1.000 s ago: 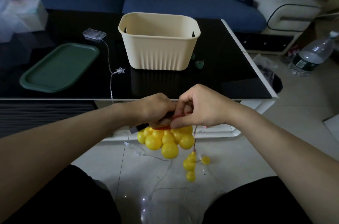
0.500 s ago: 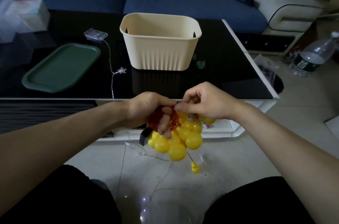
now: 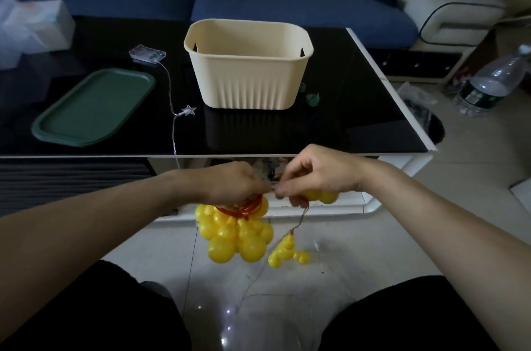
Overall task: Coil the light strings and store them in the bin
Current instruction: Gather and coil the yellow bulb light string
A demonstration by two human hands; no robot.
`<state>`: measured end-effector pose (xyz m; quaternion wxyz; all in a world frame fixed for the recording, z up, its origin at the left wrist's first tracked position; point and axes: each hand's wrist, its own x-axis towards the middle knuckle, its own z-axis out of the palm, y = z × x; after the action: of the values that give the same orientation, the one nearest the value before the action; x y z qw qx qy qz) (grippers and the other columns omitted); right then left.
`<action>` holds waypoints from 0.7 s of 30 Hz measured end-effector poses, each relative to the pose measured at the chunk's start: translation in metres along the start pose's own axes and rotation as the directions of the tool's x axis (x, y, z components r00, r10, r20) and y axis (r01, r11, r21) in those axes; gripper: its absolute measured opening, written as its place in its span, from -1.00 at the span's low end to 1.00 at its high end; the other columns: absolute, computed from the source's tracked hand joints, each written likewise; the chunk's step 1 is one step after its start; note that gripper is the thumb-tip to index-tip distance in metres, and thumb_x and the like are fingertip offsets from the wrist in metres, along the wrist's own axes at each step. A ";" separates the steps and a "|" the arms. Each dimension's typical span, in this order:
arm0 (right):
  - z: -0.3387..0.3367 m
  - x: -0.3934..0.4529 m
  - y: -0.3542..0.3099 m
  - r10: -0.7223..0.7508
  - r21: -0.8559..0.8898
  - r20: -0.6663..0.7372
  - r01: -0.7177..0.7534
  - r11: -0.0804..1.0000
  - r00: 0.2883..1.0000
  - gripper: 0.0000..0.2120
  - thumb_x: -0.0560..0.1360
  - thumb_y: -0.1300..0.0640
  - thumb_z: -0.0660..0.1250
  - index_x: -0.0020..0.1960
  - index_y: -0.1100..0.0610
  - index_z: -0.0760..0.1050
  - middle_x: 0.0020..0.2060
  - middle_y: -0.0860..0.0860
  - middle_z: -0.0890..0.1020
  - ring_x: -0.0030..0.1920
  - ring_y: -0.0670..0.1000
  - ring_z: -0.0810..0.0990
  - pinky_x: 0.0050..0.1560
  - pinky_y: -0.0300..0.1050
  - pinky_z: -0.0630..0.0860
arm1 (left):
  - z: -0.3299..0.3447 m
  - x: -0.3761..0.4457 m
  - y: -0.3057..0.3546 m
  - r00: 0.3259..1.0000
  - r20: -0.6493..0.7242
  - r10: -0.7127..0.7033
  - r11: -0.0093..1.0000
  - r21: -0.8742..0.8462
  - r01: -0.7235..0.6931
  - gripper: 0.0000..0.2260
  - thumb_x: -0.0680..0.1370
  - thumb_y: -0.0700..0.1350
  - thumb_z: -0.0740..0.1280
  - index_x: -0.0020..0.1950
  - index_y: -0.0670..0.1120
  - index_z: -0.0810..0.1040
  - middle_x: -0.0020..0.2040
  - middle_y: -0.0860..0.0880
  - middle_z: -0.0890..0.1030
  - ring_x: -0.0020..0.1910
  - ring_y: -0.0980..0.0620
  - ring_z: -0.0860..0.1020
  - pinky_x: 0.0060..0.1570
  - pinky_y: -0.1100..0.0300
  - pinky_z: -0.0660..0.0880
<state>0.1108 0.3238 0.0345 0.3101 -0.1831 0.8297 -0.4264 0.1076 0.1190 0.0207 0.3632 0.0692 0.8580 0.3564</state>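
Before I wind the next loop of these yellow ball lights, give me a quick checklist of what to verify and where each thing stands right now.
1. Coiled bundle of yellow ball lights held firmly by the left hand: ok.
2. Right hand pinching the free wire: ok.
3. Loose tail of small yellow balls hanging free of the bundle: ok.
4. Wire between the hands free of knots: cannot tell, the fingers cover it.
5. Cream bin upright and open on the black table: ok.
6. Star light string coiled: not ok, it trails over the table edge.
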 end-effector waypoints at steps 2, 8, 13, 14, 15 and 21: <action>-0.003 0.000 -0.001 0.056 0.081 0.103 -0.064 0.995 0.993 -0.63 0.53 -0.05 0.44 0.08 0.28 0.68 -0.20 0.14 0.71 -0.21 0.08 0.63 -0.12 -0.13 0.58 | 0.001 0.001 -0.003 1.000 -0.031 0.002 0.998 0.060 0.000 -0.73 0.62 0.02 0.28 -0.24 -0.05 0.51 -0.32 0.01 0.54 -0.35 0.08 0.52 -0.22 0.17 0.52; -0.013 -0.008 0.007 0.181 0.436 0.175 -0.241 0.867 0.968 -0.37 0.49 -0.22 0.26 0.25 0.31 0.56 -0.25 0.17 0.63 -0.39 0.00 0.54 -0.11 -0.01 0.58 | -0.010 0.007 -0.009 0.998 -0.015 -0.060 0.994 0.089 0.061 -0.62 0.62 0.06 0.26 -0.33 -0.11 0.45 -0.46 -0.02 0.44 -0.53 0.06 0.41 -0.46 0.23 0.40; -0.025 -0.011 0.022 0.257 0.486 -0.111 -0.173 0.856 0.960 -0.52 0.43 -0.07 0.43 0.19 0.26 0.61 -0.40 0.00 0.46 -0.51 -0.13 0.22 -0.34 -0.20 0.35 | -0.022 0.003 -0.010 0.986 0.037 -0.164 0.978 0.138 0.157 -0.38 0.56 0.34 0.14 -0.58 -0.02 0.23 -0.55 -0.01 0.15 -0.59 0.04 0.10 -0.43 0.23 0.03; -0.025 -0.012 0.024 0.279 0.405 -0.148 -0.199 0.892 0.949 -0.59 0.40 -0.07 0.46 0.10 0.21 0.67 -0.37 0.02 0.45 -0.48 -0.11 0.27 -0.36 -0.19 0.34 | -0.022 0.003 -0.010 0.982 0.049 -0.183 0.977 0.124 0.176 -0.36 0.57 0.33 0.12 -0.60 -0.01 0.19 -0.55 0.00 0.12 -0.58 0.05 0.07 -0.39 0.18 -0.01; -0.024 -0.014 0.026 0.295 0.317 -0.179 -0.229 0.920 0.938 -0.66 0.38 -0.06 0.50 0.01 0.17 0.71 -0.34 0.04 0.48 -0.44 -0.10 0.32 -0.35 -0.17 0.36 | -0.022 0.004 -0.011 0.979 0.059 -0.196 0.976 0.103 0.189 -0.36 0.60 0.29 0.10 -0.61 0.00 0.17 -0.54 0.01 0.09 -0.57 0.05 0.04 -0.36 0.15 -0.04; -0.014 -0.012 0.018 0.237 -0.064 -0.335 -0.273 0.960 0.912 -0.77 0.50 -0.05 0.48 -0.23 0.08 0.65 -0.56 -0.14 0.47 -0.53 -0.19 0.40 -0.41 -0.26 0.37 | -0.029 0.005 -0.012 0.962 0.140 -0.236 0.918 -0.291 0.268 -0.50 0.69 0.05 0.04 -0.46 0.01 0.19 -0.55 0.04 0.11 -0.64 0.11 0.05 -0.57 0.34 -0.03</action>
<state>0.1092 0.3490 0.0305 0.2120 -0.0173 0.9083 -0.3602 0.0863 0.0961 0.0236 0.4557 -0.0811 0.7741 0.4318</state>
